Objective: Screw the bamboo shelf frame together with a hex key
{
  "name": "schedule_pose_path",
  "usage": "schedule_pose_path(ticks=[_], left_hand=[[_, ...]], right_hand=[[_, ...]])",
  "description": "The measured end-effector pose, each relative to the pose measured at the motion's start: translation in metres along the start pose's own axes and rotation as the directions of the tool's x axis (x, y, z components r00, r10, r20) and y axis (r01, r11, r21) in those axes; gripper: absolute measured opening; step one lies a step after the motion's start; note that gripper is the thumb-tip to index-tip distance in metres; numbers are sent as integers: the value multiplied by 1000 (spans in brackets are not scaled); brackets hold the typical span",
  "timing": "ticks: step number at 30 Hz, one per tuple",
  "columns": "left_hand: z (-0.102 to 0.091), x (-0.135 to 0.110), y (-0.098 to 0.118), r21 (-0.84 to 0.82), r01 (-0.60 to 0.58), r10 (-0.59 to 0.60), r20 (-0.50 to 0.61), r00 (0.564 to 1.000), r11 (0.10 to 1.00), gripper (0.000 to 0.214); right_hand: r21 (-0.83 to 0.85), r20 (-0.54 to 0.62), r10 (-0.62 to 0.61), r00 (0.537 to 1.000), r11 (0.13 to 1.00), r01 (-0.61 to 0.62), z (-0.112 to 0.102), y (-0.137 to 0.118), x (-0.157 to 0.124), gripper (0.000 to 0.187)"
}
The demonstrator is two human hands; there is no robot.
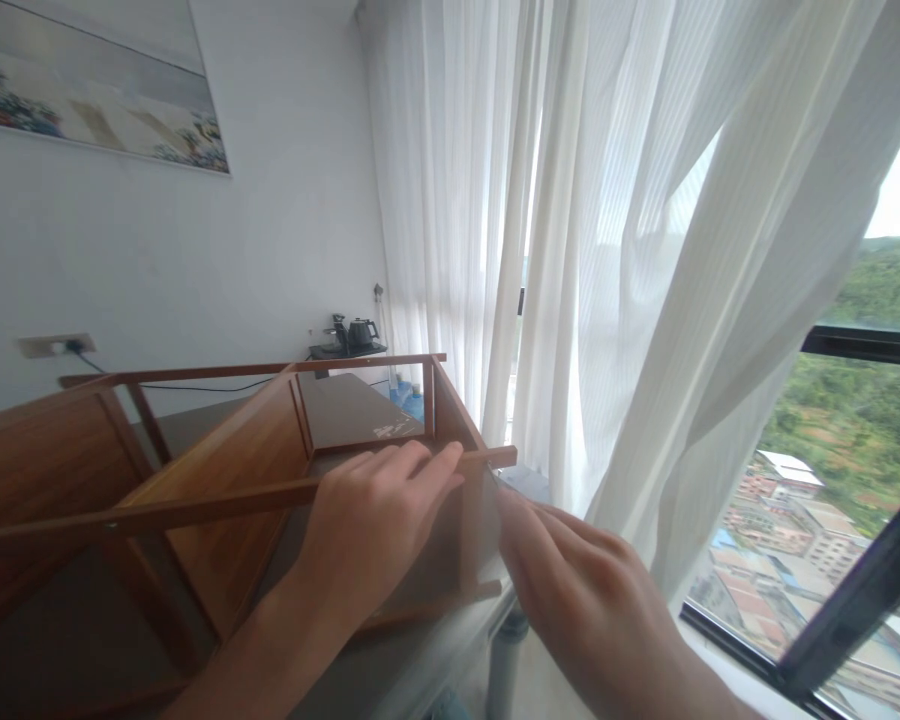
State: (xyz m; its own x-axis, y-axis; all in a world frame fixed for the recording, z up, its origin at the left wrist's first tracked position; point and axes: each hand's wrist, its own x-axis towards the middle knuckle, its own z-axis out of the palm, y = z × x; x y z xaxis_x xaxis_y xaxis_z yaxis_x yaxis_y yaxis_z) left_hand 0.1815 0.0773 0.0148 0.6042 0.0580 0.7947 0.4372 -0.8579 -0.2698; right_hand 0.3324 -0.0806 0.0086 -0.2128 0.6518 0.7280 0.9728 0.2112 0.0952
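Observation:
A brown wooden shelf unit (pixel 217 505) lies on its side, its slim rails and inner panels turned toward me. My left hand (pixel 379 510) is closed over the upper front rail close to its right end, with the fingers over the top. Just beyond that end, my right hand (pixel 570 570) pinches a thin metal tool (pixel 493 474) against the rail's corner joint. Most of the tool is hidden by the fingers, so its exact kind does not show.
Beneath the shelf unit is a grey-brown tabletop (pixel 345 402). A dark kettle (pixel 361 333) stands on a small stand at the back. White curtains (pixel 570 250) and a window with a dark frame (pixel 862 345) line the right side. A wall socket (pixel 56 346) holds a plugged cable.

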Motion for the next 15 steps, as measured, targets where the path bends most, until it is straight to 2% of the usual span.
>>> schedule_pose_path(ticks=[6,13,15], left_hand=[[1,3,-1,-24,22,-21,25,999,999,21],[0,1,-1,-40,23,-21,34,999,999,22],[-1,1,0,-45,24,-23,37,999,999,22]], right_hand=[[-31,-6,-3,1000,1000,3,-2,2,3,23],[-172,-6,-131,991,977,128,-8,1,10,27],[-129,3,-122,993,984,121,-9,3,10,24]])
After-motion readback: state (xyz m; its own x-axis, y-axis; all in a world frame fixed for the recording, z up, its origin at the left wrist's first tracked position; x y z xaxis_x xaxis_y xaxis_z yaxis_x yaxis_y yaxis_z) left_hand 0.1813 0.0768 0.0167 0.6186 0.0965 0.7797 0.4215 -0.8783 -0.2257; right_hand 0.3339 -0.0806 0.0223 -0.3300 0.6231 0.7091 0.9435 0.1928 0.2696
